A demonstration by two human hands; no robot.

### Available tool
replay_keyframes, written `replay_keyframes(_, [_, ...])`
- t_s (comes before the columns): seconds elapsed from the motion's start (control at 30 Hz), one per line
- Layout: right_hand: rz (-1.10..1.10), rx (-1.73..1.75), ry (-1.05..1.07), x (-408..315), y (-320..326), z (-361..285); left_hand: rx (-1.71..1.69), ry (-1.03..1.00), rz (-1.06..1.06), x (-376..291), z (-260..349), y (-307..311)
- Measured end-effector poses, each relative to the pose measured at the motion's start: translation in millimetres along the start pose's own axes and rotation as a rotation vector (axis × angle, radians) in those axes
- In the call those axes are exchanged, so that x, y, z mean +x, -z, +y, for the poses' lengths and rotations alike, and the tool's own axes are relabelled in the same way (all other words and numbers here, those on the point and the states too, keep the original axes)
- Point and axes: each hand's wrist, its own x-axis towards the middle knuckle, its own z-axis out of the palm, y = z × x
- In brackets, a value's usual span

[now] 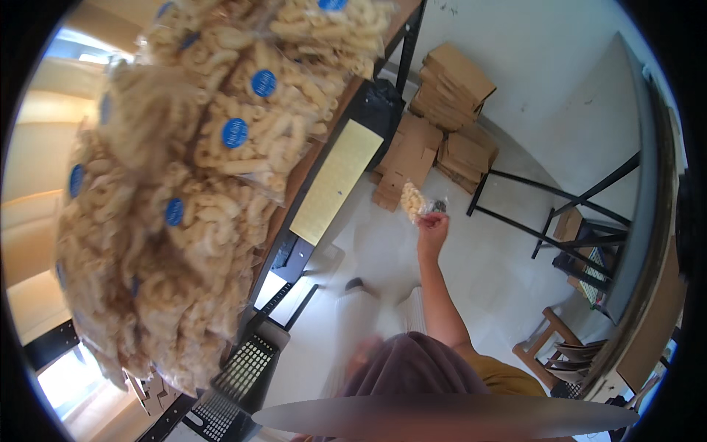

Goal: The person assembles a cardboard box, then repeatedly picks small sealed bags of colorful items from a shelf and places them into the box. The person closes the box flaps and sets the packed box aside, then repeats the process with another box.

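My right hand (432, 222) is stretched out over the floor, its fingers closed on the edge of a clear plastic bag of pale curled snack pieces (412, 202). A small clear packet with dark contents (439, 206) shows at the same fingertips. My left hand (364, 353) is a blur low in the view, beside the dark cloth near my head; its fingers cannot be made out. To the left, a large heap of clear bags of similar pale pieces (235, 132), many with round blue stickers, covers a brown table.
Flattened cardboard boxes (453, 88) lie stacked by the wall, next to a black plastic bag (381, 105). A yellow panel (337, 182) runs along the table's side. Black perforated crates (246, 364) stand at lower left. Black metal frames (552, 193) and a wooden stool (544, 348) stand at right.
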Motion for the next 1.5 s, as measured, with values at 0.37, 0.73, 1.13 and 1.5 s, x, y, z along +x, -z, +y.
replay_keyframes(0.37, [-0.203,0.089,1.165,-52.3,-132.7,-343.4,-0.051,-0.004,0.01,-27.7,8.6,2.5])
replay_keyframes(0.73, [-0.682,0.026,1.661,-84.6,-320.4,-426.8,0.159,-0.021,0.055,-19.4,-21.5,3.0])
replay_keyframes(1.13, [-0.589,-0.021,1.463,-67.2,-242.4,-410.3,0.236,-0.441,-0.019,-10.0,-32.4,3.6])
replay_keyframes(1.5, [-0.284,-0.59,0.298,69.2,0.0,-107.6,0.567,-0.597,0.112,-14.6,6.4,-9.0])
